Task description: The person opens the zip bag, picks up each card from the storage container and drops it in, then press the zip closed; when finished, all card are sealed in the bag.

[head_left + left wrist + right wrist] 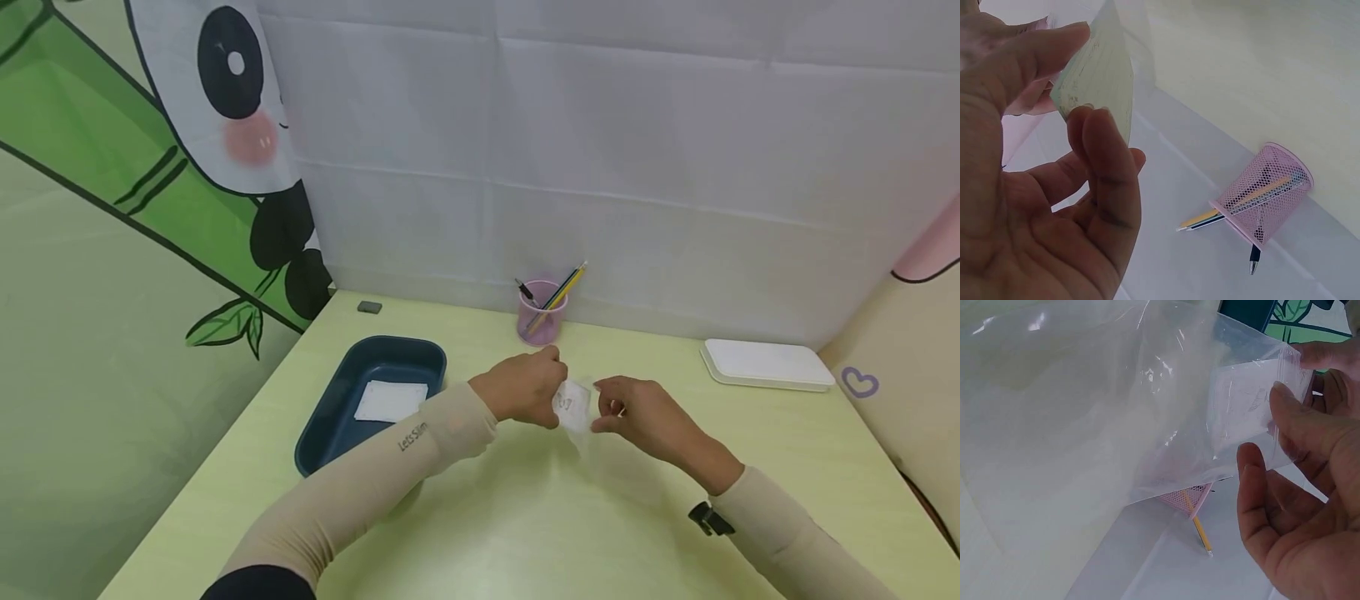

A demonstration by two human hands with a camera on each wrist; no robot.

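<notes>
Both hands meet above the middle of the yellow-green table (525, 517). My left hand (525, 387) pinches a small white card (572, 404) between thumb and fingers; the same card (1100, 75) shows pale and lined in the left wrist view. My right hand (637, 412) pinches the top edge of a clear plastic bag (592, 442) that hangs down toward the table. In the right wrist view the bag (1116, 406) fills most of the frame, with the card (1244, 406) seen through its upper corner beside my right fingers (1291, 425).
A dark blue tray (330, 425) with a white sheet (390, 401) in it lies to the left. A pink mesh pen cup (540, 317) with pencils stands at the back by the white curtain. A white flat box (765, 363) lies at the right, a small grey eraser (369, 307) at the back left.
</notes>
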